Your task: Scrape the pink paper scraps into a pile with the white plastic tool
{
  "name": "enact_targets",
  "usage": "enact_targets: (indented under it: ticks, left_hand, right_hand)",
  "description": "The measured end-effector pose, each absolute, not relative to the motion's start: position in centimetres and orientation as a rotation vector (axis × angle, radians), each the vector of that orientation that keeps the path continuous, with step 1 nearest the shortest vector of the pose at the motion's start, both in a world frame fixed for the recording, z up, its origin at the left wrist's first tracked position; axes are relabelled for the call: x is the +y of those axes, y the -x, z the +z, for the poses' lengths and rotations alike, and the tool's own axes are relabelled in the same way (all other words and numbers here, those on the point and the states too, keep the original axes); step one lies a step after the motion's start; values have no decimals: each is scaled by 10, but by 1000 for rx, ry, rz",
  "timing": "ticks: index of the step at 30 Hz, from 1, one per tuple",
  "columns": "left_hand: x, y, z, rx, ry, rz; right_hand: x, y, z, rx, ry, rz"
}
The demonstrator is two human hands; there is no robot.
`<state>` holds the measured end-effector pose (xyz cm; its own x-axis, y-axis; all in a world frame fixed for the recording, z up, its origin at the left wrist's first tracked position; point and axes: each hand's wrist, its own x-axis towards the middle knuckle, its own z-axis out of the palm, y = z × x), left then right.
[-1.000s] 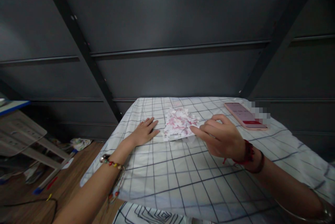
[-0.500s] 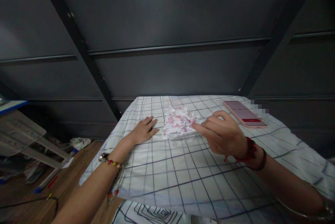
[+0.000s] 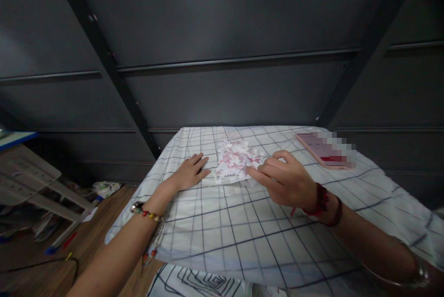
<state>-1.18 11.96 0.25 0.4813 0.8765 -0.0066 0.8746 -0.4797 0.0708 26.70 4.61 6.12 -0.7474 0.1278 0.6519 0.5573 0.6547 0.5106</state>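
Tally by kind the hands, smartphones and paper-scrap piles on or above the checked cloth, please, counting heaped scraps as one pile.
Hands: 2 (left hand, right hand)
Smartphone: 1
Paper-scrap pile: 1
Total: 4

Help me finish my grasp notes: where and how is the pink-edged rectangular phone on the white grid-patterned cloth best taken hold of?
Pinch the phone by its long edges, mid-length, probably from above: it lies flat, screen up, on the cloth, narrower across than lengthwise. Pixelation obscures its right side.

Matt paper scraps (image 3: 236, 160), creased cloth cover (image 3: 222, 237), smooth metal-looking wall (image 3: 222, 93), wood-grain floor (image 3: 110, 207)
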Motion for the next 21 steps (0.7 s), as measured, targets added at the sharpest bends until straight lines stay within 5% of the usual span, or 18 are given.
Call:
enact_targets:
  ticks: [21]
  left_hand:
    - [120, 12, 1, 1584, -2637, 41]
  right_hand:
    - [43, -266, 63, -2292, 490, -965]
